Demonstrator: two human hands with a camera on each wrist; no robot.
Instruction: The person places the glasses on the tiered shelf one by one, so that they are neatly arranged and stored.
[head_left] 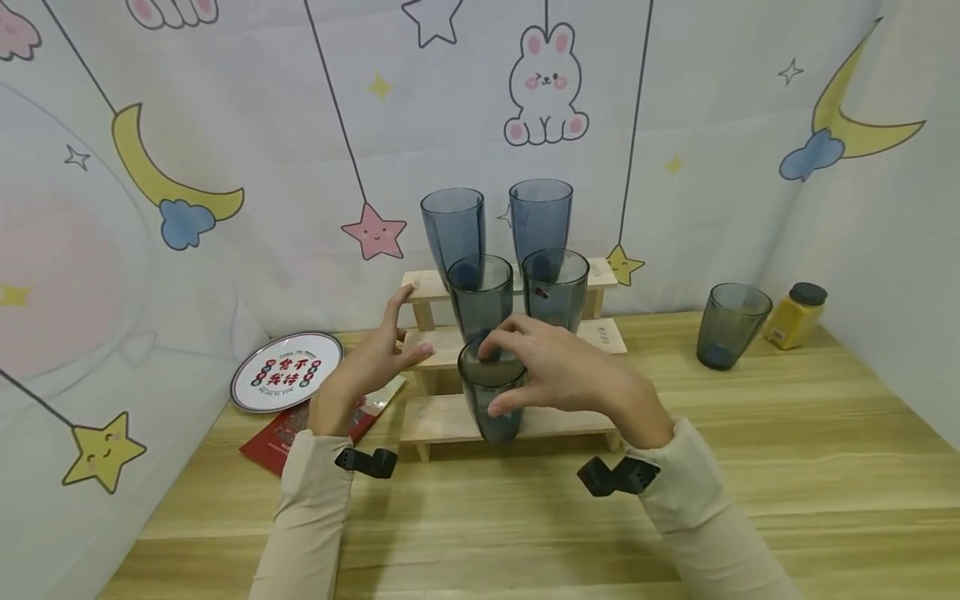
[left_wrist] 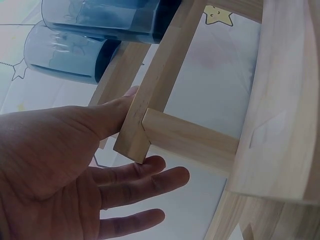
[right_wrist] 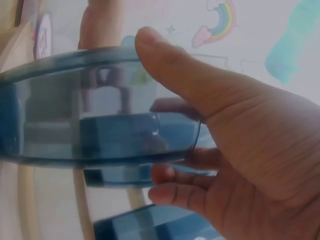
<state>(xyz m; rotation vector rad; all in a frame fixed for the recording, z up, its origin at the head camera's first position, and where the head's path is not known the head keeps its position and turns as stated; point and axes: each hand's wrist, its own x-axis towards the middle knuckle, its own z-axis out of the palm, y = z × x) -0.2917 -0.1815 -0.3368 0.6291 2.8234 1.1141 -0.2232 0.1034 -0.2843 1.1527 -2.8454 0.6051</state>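
My right hand (head_left: 558, 367) grips a dark tinted drinking glass (head_left: 491, 392) near its rim, at the lowest step of a small wooden tiered stand (head_left: 435, 418). In the right wrist view the thumb lies along one side of this glass, with fingers across the rim and beyond it. The left hand (head_left: 378, 354) is at the stand's left end, its fingers extended and spread around the end of a shelf board (left_wrist: 165, 70). Two tinted glasses (head_left: 480, 296) (head_left: 558, 287) stand on the middle step, and two bluish ones (head_left: 453, 225) (head_left: 542, 217) on the top step.
Another tinted glass (head_left: 733, 325) stands on the table at the right, beside a yellow jar with a black lid (head_left: 798, 315). At the left, a white plate with red lettering (head_left: 287, 372) leans over a red packet (head_left: 273, 437). A printed curtain (head_left: 285, 275) hangs behind.
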